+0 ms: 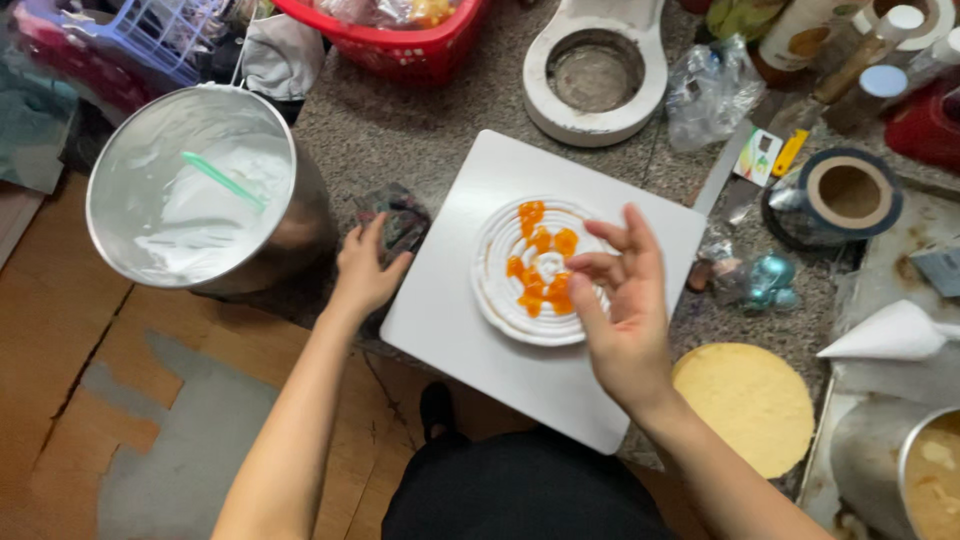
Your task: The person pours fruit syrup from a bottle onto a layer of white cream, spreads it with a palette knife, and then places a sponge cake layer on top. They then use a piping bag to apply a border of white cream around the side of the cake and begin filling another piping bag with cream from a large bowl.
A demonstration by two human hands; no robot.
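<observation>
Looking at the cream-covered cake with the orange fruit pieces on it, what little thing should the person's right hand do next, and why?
Probably set the next piece down on the bare cream. The right hand hovers with pinched fingertips over the cake, where the orange fruit pieces cover only the middle and right part; the left side is plain white. The left hand rests at the white board edge.

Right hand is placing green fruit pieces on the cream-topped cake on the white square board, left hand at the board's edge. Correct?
Not quite: the head view shows the fruit pieces are orange, not green. The rest holds: the right hand is over the cream-topped cake on the white square board, left hand at its edge.
</observation>
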